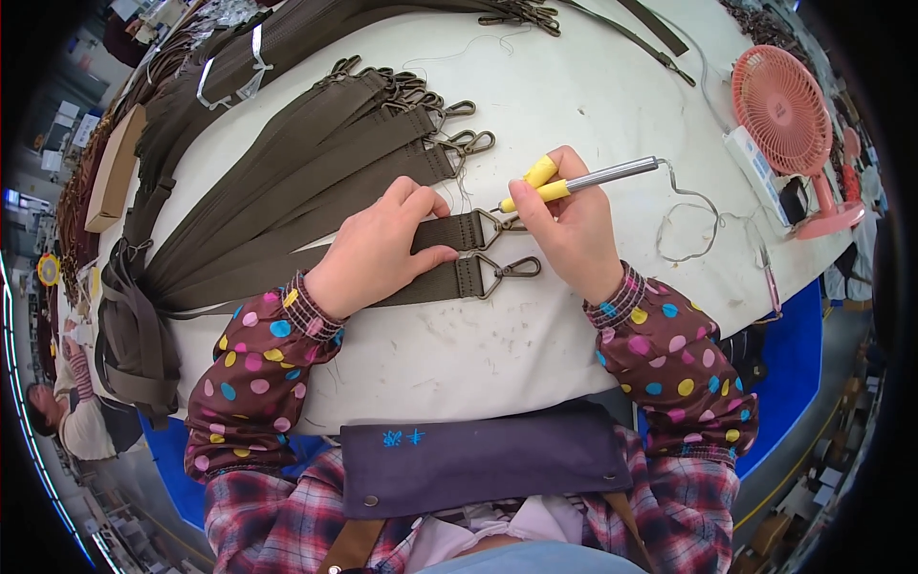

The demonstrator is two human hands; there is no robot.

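Observation:
My left hand [375, 247] pinches a dark olive webbing strap [451, 232] near its stitched end, fingers on the far edge and thumb on the near edge. A bronze swivel snap hook [505, 226] is fixed at that end. My right hand [578, 234] grips a corded, pen-shaped tool [612, 174] like a soldering iron, with yellow wrapping and a metal shaft. Its thin tip points left, close to the stitched strap end; whether it touches cannot be told. Just nearer to me lies another strap [426, 285] with its hook [516, 268].
A fan of similar straps [287, 163] with hooks spreads over the white table [459, 354] to the left. More bundled straps [316, 38] lie at the back. At the right stand a pink fan [784, 110], a power strip [755, 172] and the tool's looped cord [715, 215]. A person [86, 416] sits far left.

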